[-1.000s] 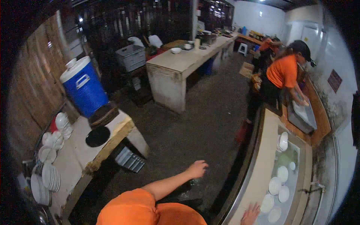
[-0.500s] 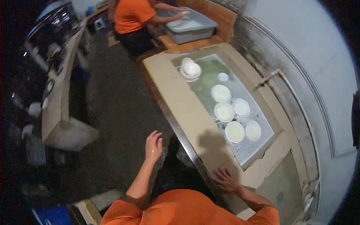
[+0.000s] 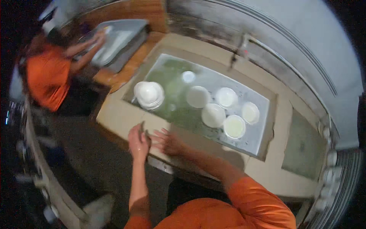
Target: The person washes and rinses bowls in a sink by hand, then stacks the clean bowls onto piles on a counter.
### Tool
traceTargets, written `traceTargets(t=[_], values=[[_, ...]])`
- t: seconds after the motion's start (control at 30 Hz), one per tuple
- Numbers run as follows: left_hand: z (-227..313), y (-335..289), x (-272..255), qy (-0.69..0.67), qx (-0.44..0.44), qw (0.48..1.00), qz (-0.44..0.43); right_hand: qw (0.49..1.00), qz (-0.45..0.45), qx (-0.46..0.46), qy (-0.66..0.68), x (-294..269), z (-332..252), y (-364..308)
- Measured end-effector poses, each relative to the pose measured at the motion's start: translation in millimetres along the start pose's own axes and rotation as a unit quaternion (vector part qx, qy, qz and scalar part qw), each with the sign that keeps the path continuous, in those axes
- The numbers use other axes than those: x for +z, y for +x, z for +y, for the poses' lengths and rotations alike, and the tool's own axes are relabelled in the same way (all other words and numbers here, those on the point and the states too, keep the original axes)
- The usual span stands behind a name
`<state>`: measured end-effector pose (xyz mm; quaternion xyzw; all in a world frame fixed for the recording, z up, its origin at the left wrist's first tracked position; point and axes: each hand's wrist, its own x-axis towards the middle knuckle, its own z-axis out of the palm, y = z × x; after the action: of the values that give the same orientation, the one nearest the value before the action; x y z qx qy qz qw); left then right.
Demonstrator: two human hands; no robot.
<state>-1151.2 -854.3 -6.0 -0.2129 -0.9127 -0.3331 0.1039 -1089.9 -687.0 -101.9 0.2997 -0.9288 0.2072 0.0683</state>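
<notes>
My left hand (image 3: 138, 142) is over the near edge of the sink surround, its fingers apart and nothing in it. Beside it, my right hand (image 3: 166, 141) reaches leftward with spread fingers, also holding nothing. The hands are close together; whether the fingertips touch is unclear. Just beyond them, a stack of white bowls (image 3: 148, 94) stands at the left end of the water-filled sink (image 3: 263, 131). Several round white bowls sit in the water further right, including one with pale yellowish contents (image 3: 234, 127). A small white dish (image 3: 188, 77) lies toward the far side.
A tan ledge (image 3: 282, 160) surrounds the sink. At far left a person in an orange shirt (image 3: 47, 76) works with both hands over a grey basin (image 3: 129, 45) on a wooden counter. A tap (image 3: 233, 57) and pipe run along the wall behind.
The view has turned rightward. My right hand has left the ledge near the sink's near corner and come over beside my left hand, which is now at the ledge near the stacked bowls.
</notes>
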Motion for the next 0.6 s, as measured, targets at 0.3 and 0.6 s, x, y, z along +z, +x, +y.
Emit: traceTargets(t=[0.3, 0.6], values=[[-22, -27, 15, 0.288, 0.004, 0.92, -0.266, 0.877, 0.131, 0.462, -0.005, -90, -5, -115], [176, -55, 186, -0.007, 0.318, 0.871, -0.374, 0.598, 0.147, 0.749, -0.242, -104, -103, -372]])
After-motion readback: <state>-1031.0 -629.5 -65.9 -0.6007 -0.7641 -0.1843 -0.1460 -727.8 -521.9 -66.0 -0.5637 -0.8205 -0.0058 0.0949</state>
